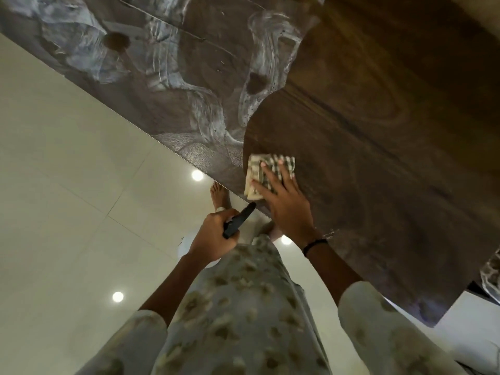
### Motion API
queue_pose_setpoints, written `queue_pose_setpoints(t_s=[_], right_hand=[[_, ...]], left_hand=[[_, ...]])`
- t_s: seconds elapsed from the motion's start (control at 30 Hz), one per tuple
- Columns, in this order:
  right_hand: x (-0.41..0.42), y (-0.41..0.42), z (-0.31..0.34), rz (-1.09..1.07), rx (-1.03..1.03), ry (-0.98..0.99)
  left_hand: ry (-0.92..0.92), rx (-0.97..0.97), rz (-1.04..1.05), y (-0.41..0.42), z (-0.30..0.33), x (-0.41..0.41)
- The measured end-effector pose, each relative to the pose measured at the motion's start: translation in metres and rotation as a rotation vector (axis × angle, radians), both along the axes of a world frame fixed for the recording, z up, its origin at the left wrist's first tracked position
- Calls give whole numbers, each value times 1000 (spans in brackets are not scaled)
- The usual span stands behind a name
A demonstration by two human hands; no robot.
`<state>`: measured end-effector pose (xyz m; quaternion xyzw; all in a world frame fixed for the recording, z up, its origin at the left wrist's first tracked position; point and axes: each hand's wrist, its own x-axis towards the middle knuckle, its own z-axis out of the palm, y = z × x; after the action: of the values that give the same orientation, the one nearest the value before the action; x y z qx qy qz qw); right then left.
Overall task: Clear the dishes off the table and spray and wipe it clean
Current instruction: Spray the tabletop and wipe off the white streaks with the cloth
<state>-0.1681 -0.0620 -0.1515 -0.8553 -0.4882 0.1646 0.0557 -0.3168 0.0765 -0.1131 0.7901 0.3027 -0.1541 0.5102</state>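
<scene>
Soft, limp checked cloth (pixel 266 175) at centre frame on the worktop (pixel 378 104), pressed flat under the right hand's (pixel 286 204) straight fingers; left hand (pixel 213 234) grips a dark spray trigger (pixel 239 220).

No writing, label, brand mark, number or sign can be read anywhere in view, neither on the dark wooden counter (pixel 378 131) nor on the checked folded cloth (pixel 266 175).

Table (pixel 378 117) dark brown woodgrain, whitish smears; cloth (pixel 270 171) cream-and-green check; sprayer (pixel 239 220) black; floor (pixel 67 158) pale cream tile; clothing (pixel 243 307) floral
</scene>
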Motion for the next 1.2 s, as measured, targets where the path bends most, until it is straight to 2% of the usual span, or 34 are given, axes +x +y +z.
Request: queue_pose_setpoints(t_s=[0.17,0.33,0.53,0.67,0.87,1.03,1.1,1.2], right_hand=[[-20,-62,5,59,-44,-6],[-21,-75,9,24,-43,12],[-18,-42,6,63,-31,26],[-17,13,8,43,36,13],[-29,102,6,84,103,56],[-4,62,4,252,116,18],[19,45,3,207,70,18],[39,59,5,25,22,-13]], left_hand=[[32,-24,-5,8,-7,0],[108,-2,152,14,-10,4],[90,-1,260,27,-4,7],[74,10,360,41,-6,6],[0,80,381,68,3,15],[-51,45,359,86,10,30],[-79,19,353,92,15,36],[-121,5,344,99,22,45]])
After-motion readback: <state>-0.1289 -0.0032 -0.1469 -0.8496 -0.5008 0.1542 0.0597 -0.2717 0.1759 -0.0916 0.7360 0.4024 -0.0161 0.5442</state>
